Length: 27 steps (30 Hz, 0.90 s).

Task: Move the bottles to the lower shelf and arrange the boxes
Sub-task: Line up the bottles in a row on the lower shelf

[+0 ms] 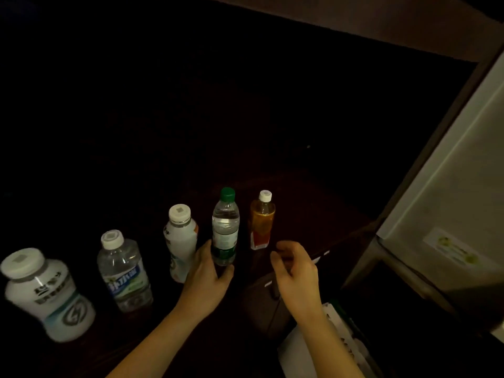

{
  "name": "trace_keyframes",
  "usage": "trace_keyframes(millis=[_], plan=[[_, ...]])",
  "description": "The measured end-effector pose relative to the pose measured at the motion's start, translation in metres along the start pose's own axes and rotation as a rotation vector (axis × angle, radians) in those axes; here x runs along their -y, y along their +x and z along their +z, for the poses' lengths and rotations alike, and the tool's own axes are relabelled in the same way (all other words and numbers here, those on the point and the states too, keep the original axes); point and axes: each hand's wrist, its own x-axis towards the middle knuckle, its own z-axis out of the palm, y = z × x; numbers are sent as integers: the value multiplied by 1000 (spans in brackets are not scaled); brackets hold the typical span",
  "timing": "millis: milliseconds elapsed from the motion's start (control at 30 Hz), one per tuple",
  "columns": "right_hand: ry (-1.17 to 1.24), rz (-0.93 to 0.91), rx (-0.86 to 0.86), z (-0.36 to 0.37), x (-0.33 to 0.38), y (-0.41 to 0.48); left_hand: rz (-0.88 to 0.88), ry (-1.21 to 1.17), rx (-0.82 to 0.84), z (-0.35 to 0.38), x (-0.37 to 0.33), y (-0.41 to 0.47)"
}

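fingers (227,271) partly behind green-capped bottle (225,227) | shelf (313,214) dark, unclear

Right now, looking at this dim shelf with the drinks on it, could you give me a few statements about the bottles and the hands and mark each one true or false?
1. Five bottles stand upright in a row on the dark shelf. True.
2. The left hand is at the base of the clear water bottle with a green cap. True.
3. The right hand grips the amber drink bottle with a white cap. False: its fingers are curled and empty, below that bottle.
4. The large white bottle with a white cap lies on its side. False: it stands upright at the far left.
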Motion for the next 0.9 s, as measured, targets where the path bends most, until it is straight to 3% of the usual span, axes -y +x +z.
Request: trace_keyframes(millis=[167, 667, 900], plan=[[12, 6, 51, 17, -32, 34, -22, 16, -78, 17, 4, 22], [74, 65, 182, 64, -81, 94, -112, -78, -112, 45, 31, 61], [32, 76, 128, 78, -81, 102, -150, -120, -189, 53, 35, 62]])
